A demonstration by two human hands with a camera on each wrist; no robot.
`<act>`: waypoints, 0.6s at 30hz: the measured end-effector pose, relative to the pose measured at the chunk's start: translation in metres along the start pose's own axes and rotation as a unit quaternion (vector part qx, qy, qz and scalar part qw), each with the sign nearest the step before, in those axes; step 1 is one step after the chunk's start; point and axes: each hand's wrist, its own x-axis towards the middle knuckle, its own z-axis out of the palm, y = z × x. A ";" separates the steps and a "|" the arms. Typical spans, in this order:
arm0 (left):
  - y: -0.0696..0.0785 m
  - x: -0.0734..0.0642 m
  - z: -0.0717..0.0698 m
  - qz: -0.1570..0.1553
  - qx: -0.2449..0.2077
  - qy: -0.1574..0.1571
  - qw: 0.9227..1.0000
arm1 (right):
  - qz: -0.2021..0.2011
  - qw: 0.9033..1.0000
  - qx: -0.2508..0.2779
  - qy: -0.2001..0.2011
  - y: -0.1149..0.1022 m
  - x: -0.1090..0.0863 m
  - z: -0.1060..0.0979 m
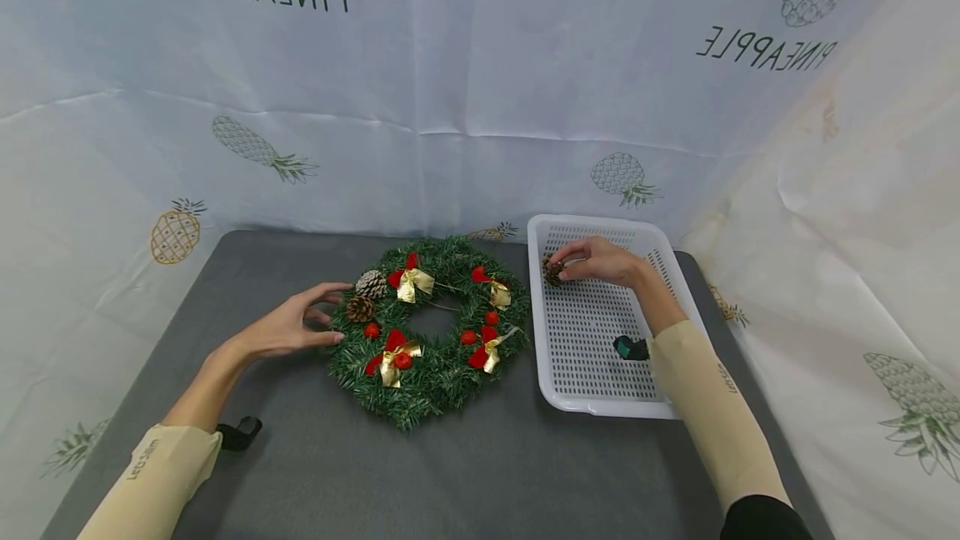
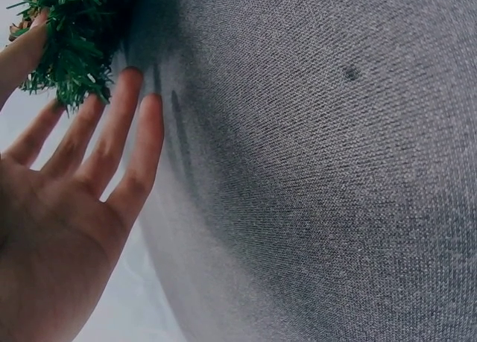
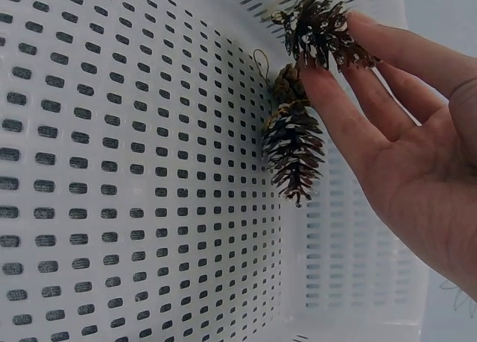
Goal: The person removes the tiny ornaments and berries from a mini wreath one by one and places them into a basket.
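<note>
Near basket wall, right hand pinches pinecone; left hand, fingers spread, at wreath edge.

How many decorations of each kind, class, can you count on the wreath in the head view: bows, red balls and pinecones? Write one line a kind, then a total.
Bows: 4
Red balls: 4
Pinecones: 2
Total showing on the wreath: 10
</note>
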 end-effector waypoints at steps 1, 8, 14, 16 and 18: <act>0.000 0.000 0.000 0.000 0.000 0.000 1.000 | 0.000 1.000 0.000 -0.002 -0.001 0.000 0.000; -0.002 0.000 0.000 0.001 0.003 0.002 1.000 | 0.007 1.000 0.014 -0.005 -0.005 0.002 0.001; -0.002 0.001 0.000 0.000 -0.002 0.000 1.000 | 0.004 1.000 0.013 -0.002 -0.008 0.000 0.000; -0.001 0.001 0.000 0.000 -0.002 0.001 1.000 | 0.001 1.000 0.010 0.000 -0.009 -0.001 -0.001; -0.001 0.001 0.000 -0.001 -0.002 0.001 1.000 | -0.003 1.000 0.008 0.002 -0.010 -0.002 -0.001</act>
